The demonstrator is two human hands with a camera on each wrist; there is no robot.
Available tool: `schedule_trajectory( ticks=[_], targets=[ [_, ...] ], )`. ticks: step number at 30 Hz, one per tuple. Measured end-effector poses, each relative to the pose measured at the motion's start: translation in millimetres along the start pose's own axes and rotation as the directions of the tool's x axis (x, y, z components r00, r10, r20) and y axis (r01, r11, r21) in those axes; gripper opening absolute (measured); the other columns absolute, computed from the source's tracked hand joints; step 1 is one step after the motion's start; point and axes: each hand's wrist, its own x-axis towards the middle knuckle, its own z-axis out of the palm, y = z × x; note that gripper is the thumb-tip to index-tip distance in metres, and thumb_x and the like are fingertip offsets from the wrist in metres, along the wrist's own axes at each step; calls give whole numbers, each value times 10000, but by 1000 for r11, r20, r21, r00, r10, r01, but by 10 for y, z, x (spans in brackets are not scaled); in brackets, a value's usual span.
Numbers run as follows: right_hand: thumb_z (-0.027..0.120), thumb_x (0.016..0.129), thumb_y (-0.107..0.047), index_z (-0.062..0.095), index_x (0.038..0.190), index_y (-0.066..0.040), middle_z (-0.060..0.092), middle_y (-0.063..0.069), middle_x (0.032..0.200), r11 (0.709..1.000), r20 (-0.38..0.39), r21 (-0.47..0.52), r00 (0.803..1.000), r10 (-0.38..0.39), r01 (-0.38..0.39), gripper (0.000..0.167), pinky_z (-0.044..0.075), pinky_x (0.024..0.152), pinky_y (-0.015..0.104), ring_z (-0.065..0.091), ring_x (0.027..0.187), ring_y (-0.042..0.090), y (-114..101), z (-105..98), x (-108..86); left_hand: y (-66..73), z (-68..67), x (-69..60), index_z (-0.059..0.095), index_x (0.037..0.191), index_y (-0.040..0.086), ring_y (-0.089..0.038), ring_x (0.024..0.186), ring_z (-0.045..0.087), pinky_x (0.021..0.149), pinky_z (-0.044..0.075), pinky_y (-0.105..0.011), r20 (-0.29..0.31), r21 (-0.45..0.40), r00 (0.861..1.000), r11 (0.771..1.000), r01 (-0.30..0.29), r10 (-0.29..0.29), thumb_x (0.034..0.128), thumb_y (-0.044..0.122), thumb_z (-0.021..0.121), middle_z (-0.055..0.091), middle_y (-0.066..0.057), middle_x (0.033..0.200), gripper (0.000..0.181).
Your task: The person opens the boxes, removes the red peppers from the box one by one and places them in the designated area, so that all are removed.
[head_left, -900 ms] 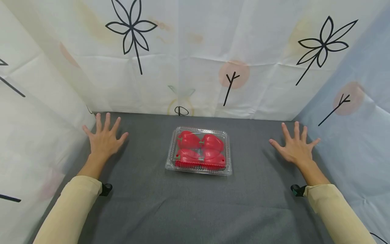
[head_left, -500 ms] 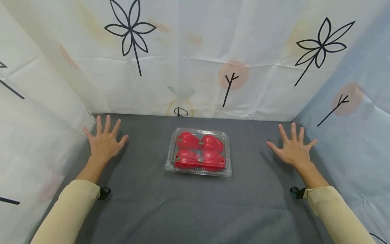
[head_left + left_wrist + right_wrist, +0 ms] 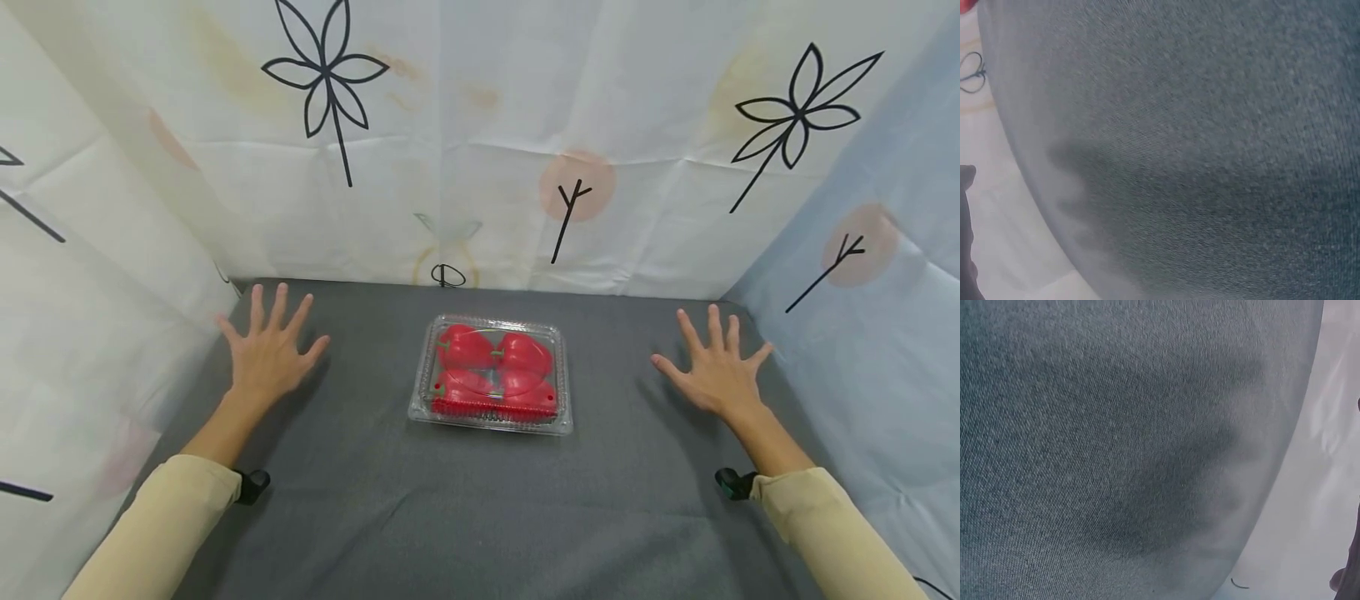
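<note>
A clear plastic box [image 3: 491,423] with several red peppers [image 3: 523,353] inside rests on the grey cloth, its lid over them. To its left my left hand [image 3: 266,358] is spread wide with nothing in it, above the cloth. My right hand [image 3: 717,371] is likewise spread and bare, well to the right of the box. In the left wrist view only a dark edge of the left hand [image 3: 966,244] shows, and a sliver of red [image 3: 967,5] at the top corner. The right wrist view has a bit of the right hand [image 3: 1350,575] at its edge.
Grey cloth [image 3: 480,517] covers the surface. A patterned white curtain [image 3: 495,100] stands behind it, with more curtain at the left [image 3: 90,292] and right [image 3: 885,375]. Black wrist devices sit at both cuffs, and a thin dark cable [image 3: 932,587] lies at the lower right.
Both hands have moved inward a little, the left to the right and the right to the left. The fingers stay spread and the box has not moved.
</note>
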Motion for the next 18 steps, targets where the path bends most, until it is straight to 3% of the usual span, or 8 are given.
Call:
schedule_trajectory(
  ticks=[10, 18],
  targets=[
    [439, 933, -697, 63, 1611, -245, -78, 227, 1633, 999, -13, 3, 998, -55, 55, 897, -89, 932, 847, -24, 1451, 544, -229, -64, -36, 224, -73, 3, 282, 1575, 196, -319, 1502, -163, 1026, -82, -781, -10, -63, 1000, 998, -18, 18, 977, 568, 490, 102, -155, 1649, 734],
    [462, 925, -695, 105, 1609, -243, -53, 206, 1641, 995, -54, 4, 993, -103, 103, 894, -73, 956, 838, -22, 1471, 502, -426, -81, -30, 441, -114, 6, 335, 1557, 202, -377, 1512, -6, 1040, -11, -783, -76, -86, 994, 992, -87, 81, 954, 573, 523, 188, -154, 1632, 732]
  ],
)
